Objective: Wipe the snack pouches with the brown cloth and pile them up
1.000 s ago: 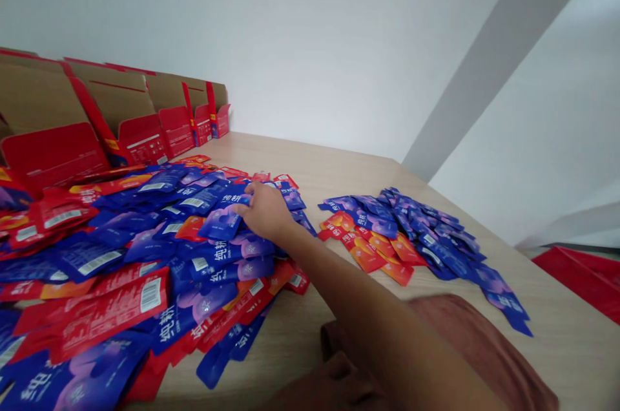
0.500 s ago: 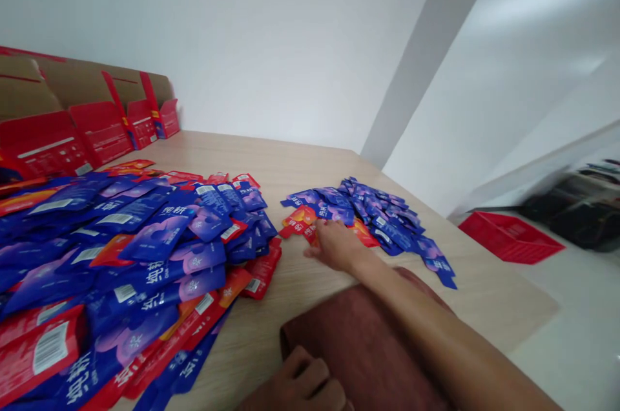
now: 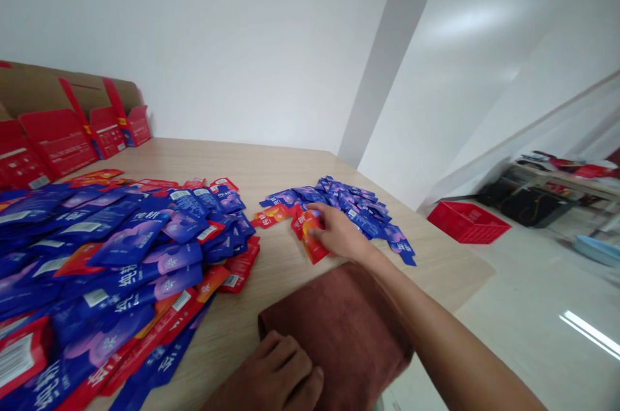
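Observation:
My right hand (image 3: 334, 230) is closed on a red and orange sachet (image 3: 314, 254), lifted and tilted over the table at the near side of a smaller pile of blue sachets (image 3: 372, 212). Another red and orange sachet (image 3: 271, 214) lies flat just to the left of that hand. At the bottom, my left hand (image 3: 281, 372) rests with curled fingers against the near left edge of a folded brown cloth (image 3: 334, 327). Its palm side is hidden, so what it holds, if anything, does not show. A large heap of mixed blue and red sachets (image 3: 130, 282) covers the left.
Open red cardboard boxes (image 3: 61, 139) stand in a row at the back left by the white wall (image 3: 217, 49). The wooden table (image 3: 232, 156) ends at the right. Beyond it a red crate (image 3: 467, 222) and a light blue basin (image 3: 598, 249) are on the floor.
My right hand has taken hold of a red and orange sachet and drawn it off the small pile. My left hand stays by the cloth. The view has turned to the right.

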Motion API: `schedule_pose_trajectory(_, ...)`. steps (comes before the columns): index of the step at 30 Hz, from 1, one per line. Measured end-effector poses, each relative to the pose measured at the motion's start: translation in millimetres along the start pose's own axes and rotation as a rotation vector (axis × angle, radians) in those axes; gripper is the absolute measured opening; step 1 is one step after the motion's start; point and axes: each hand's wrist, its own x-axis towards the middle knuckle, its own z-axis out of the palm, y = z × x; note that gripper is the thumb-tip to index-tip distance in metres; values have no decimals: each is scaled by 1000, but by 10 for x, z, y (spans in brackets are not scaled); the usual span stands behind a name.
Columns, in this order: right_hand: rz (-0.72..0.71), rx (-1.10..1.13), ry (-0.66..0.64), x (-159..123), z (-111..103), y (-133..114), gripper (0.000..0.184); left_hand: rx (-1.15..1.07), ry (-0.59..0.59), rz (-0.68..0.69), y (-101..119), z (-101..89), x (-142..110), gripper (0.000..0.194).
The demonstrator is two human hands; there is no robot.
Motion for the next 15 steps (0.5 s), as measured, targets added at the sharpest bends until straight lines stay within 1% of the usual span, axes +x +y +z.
schedule_pose_trajectory(2, -11, 91, -34, -273, -64, 108, 63, 12, -33, -3, 21, 3, -27, 30)
schedule_pose_trajectory(4, -39, 203, -128, -604, -32, 224, 61, 15, -73, -7, 37, 9, -47, 23)
schedule_pose_trajectory(5, -55, 231, -171, -769, 24, 272, 59, 14, -83, -10, 43, 10, -50, 21)
schedule_pose_trajectory(6, -72, 209, -181, -922, 104, 307, 59, 15, -84, -11, 47, 8, -47, 20)
schedule_pose_trajectory(8, -108, 72, -124, -1158, 315, 328, 63, 12, -66, -19, 52, -1, -24, 21)
schedule_pose_trajectory(10, -176, -76, -80, -1281, 544, 297, 71, 2, -47, -22, 54, -16, 10, 24)
schedule_pose_trajectory(12, -292, -156, -123, -1313, 736, 260, 74, 1, -33, -28, 54, -26, 38, 30)
schedule_pose_trajectory(14, -420, -189, -174, -1309, 853, 273, 72, -5, -29, -29, 53, -28, 48, 36)
schedule_pose_trajectory(15, -471, -194, -176, -1307, 877, 313, 70, -7, -29, -31, 51, -27, 45, 37)
